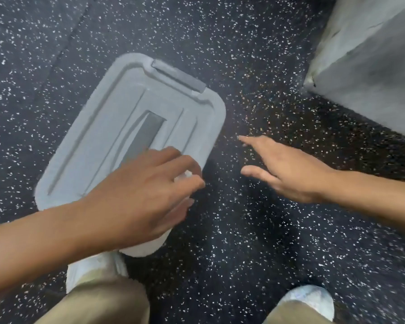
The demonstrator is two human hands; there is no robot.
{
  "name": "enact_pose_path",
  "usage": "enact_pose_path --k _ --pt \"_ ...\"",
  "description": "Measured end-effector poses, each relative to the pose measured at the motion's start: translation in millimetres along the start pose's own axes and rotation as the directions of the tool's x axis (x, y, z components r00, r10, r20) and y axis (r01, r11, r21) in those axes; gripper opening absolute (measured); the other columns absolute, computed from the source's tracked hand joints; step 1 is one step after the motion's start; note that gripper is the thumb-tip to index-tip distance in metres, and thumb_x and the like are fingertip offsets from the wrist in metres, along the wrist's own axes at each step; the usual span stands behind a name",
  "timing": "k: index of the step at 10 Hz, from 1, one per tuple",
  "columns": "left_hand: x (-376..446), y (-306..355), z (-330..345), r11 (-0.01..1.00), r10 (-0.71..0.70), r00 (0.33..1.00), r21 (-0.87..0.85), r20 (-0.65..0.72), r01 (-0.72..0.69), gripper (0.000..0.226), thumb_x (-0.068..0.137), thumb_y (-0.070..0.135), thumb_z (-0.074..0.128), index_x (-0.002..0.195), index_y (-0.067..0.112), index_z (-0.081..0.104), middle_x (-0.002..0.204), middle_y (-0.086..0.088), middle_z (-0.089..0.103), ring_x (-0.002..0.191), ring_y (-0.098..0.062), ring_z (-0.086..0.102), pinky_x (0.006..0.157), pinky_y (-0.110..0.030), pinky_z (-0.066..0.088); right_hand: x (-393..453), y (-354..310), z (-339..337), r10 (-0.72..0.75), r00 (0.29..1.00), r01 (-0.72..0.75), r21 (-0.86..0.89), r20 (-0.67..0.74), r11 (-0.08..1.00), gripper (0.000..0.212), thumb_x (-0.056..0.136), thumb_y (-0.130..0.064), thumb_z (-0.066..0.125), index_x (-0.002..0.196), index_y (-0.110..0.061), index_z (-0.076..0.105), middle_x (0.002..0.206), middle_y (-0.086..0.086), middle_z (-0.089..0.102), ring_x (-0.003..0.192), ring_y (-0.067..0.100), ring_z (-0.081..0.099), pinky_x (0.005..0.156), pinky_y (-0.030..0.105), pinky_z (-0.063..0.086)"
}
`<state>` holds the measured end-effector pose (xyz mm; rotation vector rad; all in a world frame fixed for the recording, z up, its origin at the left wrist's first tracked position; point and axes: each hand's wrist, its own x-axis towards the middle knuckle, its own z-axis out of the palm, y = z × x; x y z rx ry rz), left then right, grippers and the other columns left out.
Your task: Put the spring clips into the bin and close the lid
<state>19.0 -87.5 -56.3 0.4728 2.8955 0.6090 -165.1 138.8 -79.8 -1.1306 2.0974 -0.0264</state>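
A pale grey plastic bin lid (117, 127) lies across the bin on the speckled floor, with a dark handle recess in its middle and a dark latch (178, 76) at its far end. My left hand (140, 195) rests on the lid's near right corner, fingers curled around a small pale part at the edge. My right hand (288, 169) hovers over the floor to the right of the bin, fingers spread, holding nothing. No spring clips are visible; the bin's inside is hidden by the lid.
Dark rubber floor (243, 54) with white flecks all around. A grey box-like object (369, 57) stands at the upper right. My two shoes (306, 300) and trouser legs fill the bottom edge, the left shoe (91, 267) touching the bin's near end.
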Motion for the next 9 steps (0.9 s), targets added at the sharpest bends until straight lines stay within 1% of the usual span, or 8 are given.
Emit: enact_pose_path --k 1,2,4,5,6,7,8,9 --pt "29.7 4.1 6.7 1.0 -0.018 0.998 -0.008 -0.053 0.018 0.022 0.092 0.023 0.059 0.104 0.01 0.071 0.11 -0.005 0.068 0.09 -0.032 0.06 0.067 -0.048 0.05 6.4 8.3 18.1 -0.037 0.998 0.035 0.033 0.058 0.999 0.072 0.093 -0.068 0.024 0.154 -0.033 0.011 0.153 -0.006 0.036 0.132 0.015 0.045 0.105 0.038 0.041" --pt "54.0 3.3 14.7 1.0 -0.011 0.997 0.007 -0.079 0.012 0.02 0.092 0.02 0.056 0.097 0.009 0.072 0.102 -0.004 0.07 0.084 -0.031 0.057 0.064 -0.047 0.048 19.8 10.9 35.3 -0.06 0.998 0.056 0.096 0.038 0.994 0.068 0.093 -0.067 0.025 0.152 -0.035 0.017 0.149 -0.011 0.039 0.129 0.012 0.046 0.102 0.035 0.042" --pt "69.3 0.3 20.5 1.0 -0.019 0.999 0.023 -0.03 0.02 0.019 0.088 0.011 0.054 0.087 0.011 0.073 0.093 0.001 0.072 0.077 -0.03 0.053 0.06 -0.046 0.046 22.3 18.9 55.3 -0.086 0.996 0.076 0.205 0.039 0.976 0.06 0.096 -0.065 0.027 0.148 -0.036 0.023 0.143 -0.015 0.043 0.124 0.008 0.049 0.098 0.031 0.044" --pt "73.4 2.7 19.1 0.999 -0.025 0.999 0.048 -0.023 0.026 0.023 0.086 0.008 0.051 0.083 0.011 0.073 0.088 0.0 0.071 0.074 -0.031 0.054 0.059 -0.046 0.046 6.1 28.1 50.9 -0.03 0.998 0.017 0.22 0.052 0.975 0.059 0.096 -0.064 0.028 0.149 -0.039 0.021 0.146 -0.019 0.038 0.126 0.004 0.045 0.096 0.025 0.04" --pt "75.6 15.7 10.6 0.999 -0.049 0.999 0.024 0.011 0.048 0.024 0.085 0.007 0.05 0.086 0.011 0.074 0.087 -0.002 0.071 0.074 -0.033 0.054 0.059 -0.047 0.048 -20.9 35.3 41.5 0.023 0.999 -0.033 0.236 0.046 0.971 0.059 0.096 -0.064 0.028 0.149 -0.039 0.022 0.147 -0.021 0.037 0.123 0.003 0.047 0.099 0.03 0.043" --pt "78.2 31.0 -2.3 0.997 -0.082 0.992 0.007 0.097 0.082 0.025 0.086 0.013 0.051 0.094 0.016 0.075 0.086 0.001 0.069 0.077 -0.029 0.055 0.059 -0.045 0.05 -50.2 33.9 26.3 0.108 0.994 -0.111 0.272 0.025 0.956 0.058 0.095 -0.063 0.031 0.147 -0.038 0.027 0.145 -0.018 0.042 0.121 0.004 0.05 0.099 0.036 0.046" --pt "80.3 46.8 -27.8 0.994 -0.112 0.986 -0.001 0.128 0.113 0.024 0.088 0.013 0.053 0.099 0.019 0.073 0.086 0.003 0.068 0.081 -0.026 0.054 0.061 -0.044 0.051 -83.3 25.3 4.7 0.164 0.986 -0.162 0.298 0.018 0.941 0.056 0.096 -0.061 0.034 0.146 -0.036 0.031 0.143 -0.015 0.045 0.117 0.007 0.053 0.098 0.038 0.046" --pt "80.9 71.1 -63.6 0.991 -0.134 0.978 0.015 0.161 0.134 0.026 0.089 0.021 0.045 0.095 0.019 0.071 0.083 0.003 0.066 0.078 -0.027 0.056 0.065 -0.045 0.052 -112.5 16.0 -24.0 0.211 0.977 -0.188 0.373 -0.021 0.909 0.052 0.097 -0.059 0.036 0.143 -0.034 0.037 0.133 -0.018 0.05 0.104 0.002 0.056 0.094 0.037 0.049"
